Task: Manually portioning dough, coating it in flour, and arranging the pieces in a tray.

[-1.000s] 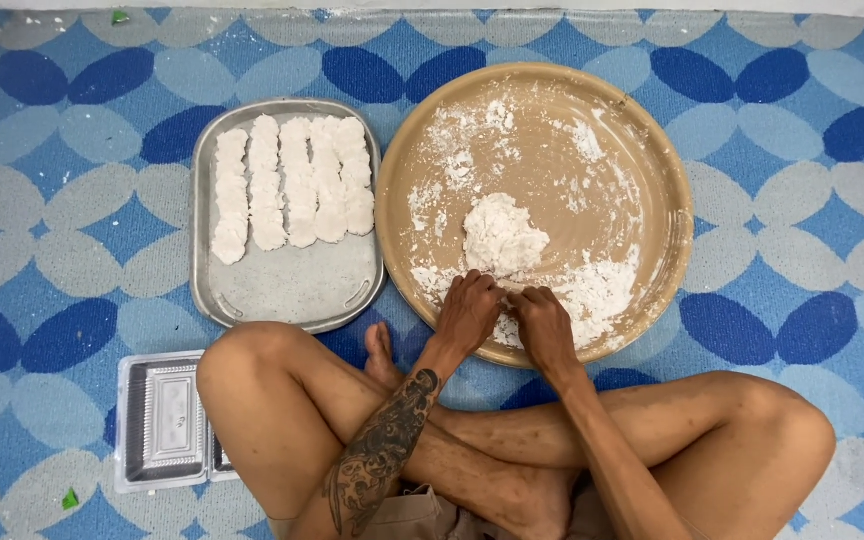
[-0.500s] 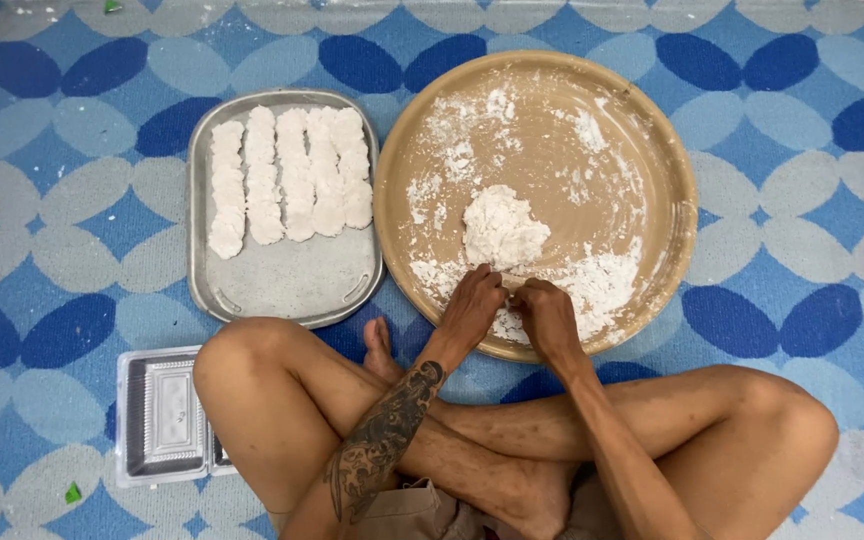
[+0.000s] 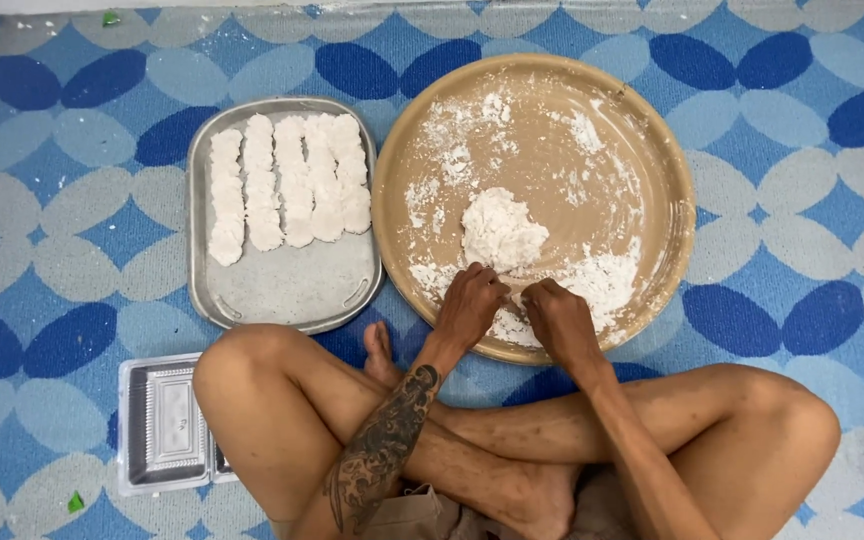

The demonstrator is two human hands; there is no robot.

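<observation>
Both hands work at the lower edge of the round tan tray (image 3: pixel 652 150), right of centre in the frame: the left hand (image 3: pixel 472 305) and right hand (image 3: pixel 560 320) sit side by side, fingers curled down into loose white flour (image 3: pixel 602 280), though whether they pinch a piece cannot be told. The lump of white dough (image 3: pixel 500 232) lies just above them, toward the tray's centre, roughly round with no clear long axis, and the left hand is nearer, almost touching its lower edge. Further left a metal tray (image 3: pixel 282 290) holds rows of shaped dough strips (image 3: pixel 287 180), long axes running up the frame.
</observation>
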